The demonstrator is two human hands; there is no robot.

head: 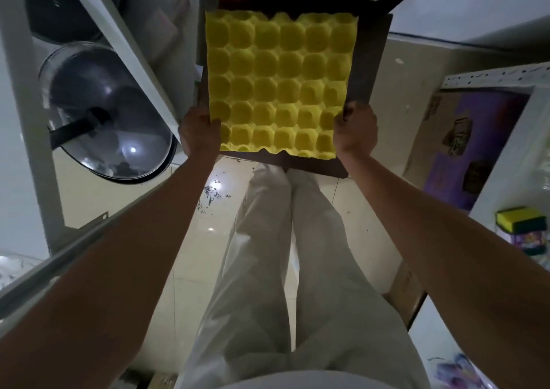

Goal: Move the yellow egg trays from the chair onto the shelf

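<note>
A yellow egg tray (276,82) with rows of round cups lies flat on the dark seat of a chair (372,61) straight ahead of me. My left hand (198,129) grips the tray's near left edge, fingers curled under it. On the near right edge my right hand (355,129) holds the tray the same way. Whether more trays are stacked beneath the top one cannot be told. A white metal shelf frame (119,40) runs along my left side.
On the left shelf sit a glass pot lid (110,114) and dark cookware. A purple-printed cardboard box (473,147) leans at the right, beside a white surface with a yellow-green sponge (519,220). Glossy tiles with dark debris (211,193) lie below, by my white trousers.
</note>
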